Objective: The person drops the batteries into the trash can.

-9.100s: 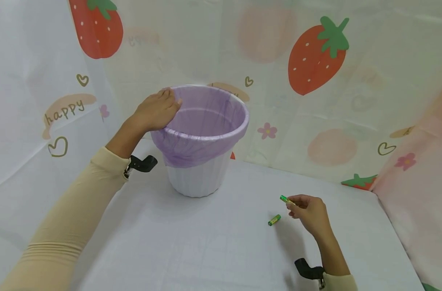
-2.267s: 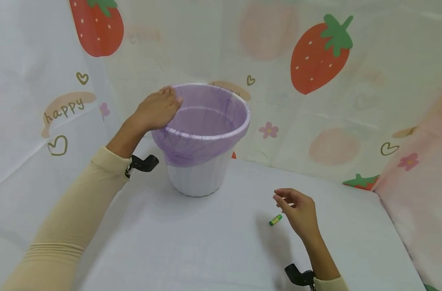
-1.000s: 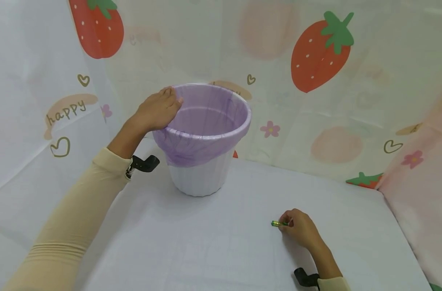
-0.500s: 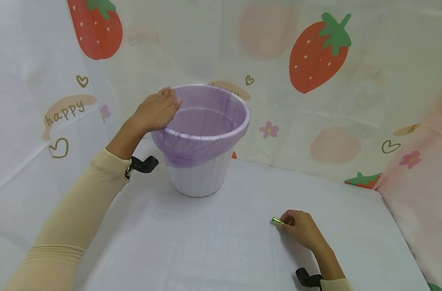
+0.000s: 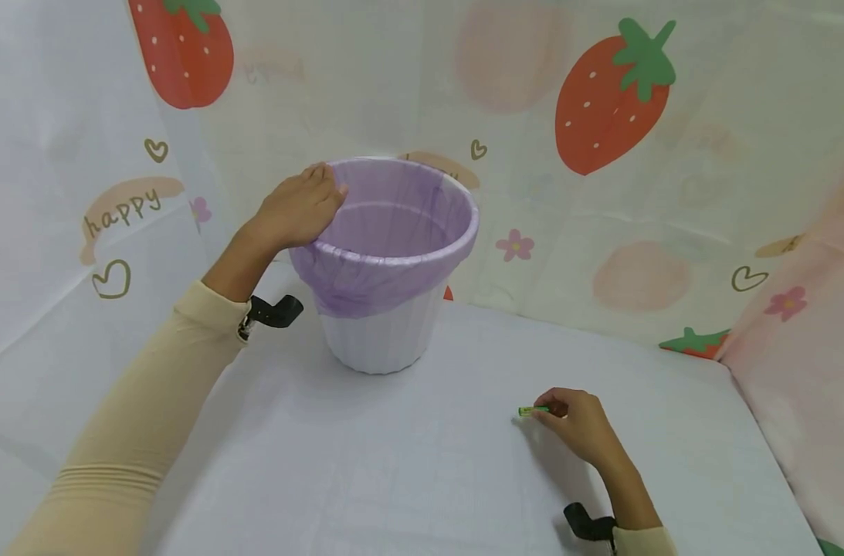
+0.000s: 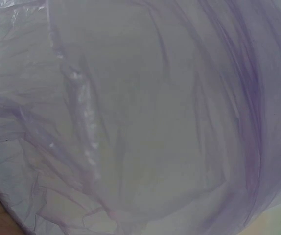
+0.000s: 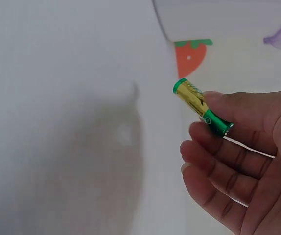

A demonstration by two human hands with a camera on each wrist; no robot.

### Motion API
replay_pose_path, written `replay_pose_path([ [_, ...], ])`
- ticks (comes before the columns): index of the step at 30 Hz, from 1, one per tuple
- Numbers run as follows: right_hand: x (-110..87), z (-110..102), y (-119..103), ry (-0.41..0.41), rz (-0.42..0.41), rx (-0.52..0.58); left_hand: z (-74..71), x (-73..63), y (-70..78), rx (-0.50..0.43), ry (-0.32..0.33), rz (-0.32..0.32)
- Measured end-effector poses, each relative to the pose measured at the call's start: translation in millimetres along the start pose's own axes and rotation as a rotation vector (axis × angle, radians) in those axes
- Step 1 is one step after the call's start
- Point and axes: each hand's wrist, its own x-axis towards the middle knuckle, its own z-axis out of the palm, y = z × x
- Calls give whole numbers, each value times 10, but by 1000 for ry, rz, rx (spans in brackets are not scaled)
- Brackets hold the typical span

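My right hand (image 5: pixel 577 423) pinches a small green-and-gold battery (image 7: pixel 194 100) between thumb and fingertips, a little above the white table. In the right wrist view the battery slants across the fingertips, and the other fingers curl loosely below it. At the left, my left hand (image 5: pixel 299 208) grips the rim of a white trash can (image 5: pixel 380 344), its fingers bent over the edge. A thin purple bag (image 5: pixel 373 286) lines the can and folds down over its outside. In the left wrist view the bag (image 6: pixel 140 112) fills nearly everything, and the can's bottom is hidden.
The can stands upright near the back of the white tabletop (image 5: pixel 394 463), close to a curtain (image 5: pixel 519 154) printed with strawberries, hearts and flowers. A pinkish curtain (image 5: pixel 811 401) hangs along the right edge. Each wrist wears a black camera mount (image 5: pixel 588 523).
Earlier the right hand held one battery while another lay on the table; then it hovered bare over that one, pinched it and lifted it slightly. The left hand stays on the rim.
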Motion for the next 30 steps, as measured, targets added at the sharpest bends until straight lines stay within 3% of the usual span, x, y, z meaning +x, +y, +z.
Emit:
replay_pose_path([
  [16,82,-226,-208,82,-63,44,-23,3,-1,-7,-1,-5],
  [30,137,-427,-540,183,-110,49,-14,1,14,15,-5,-1],
])
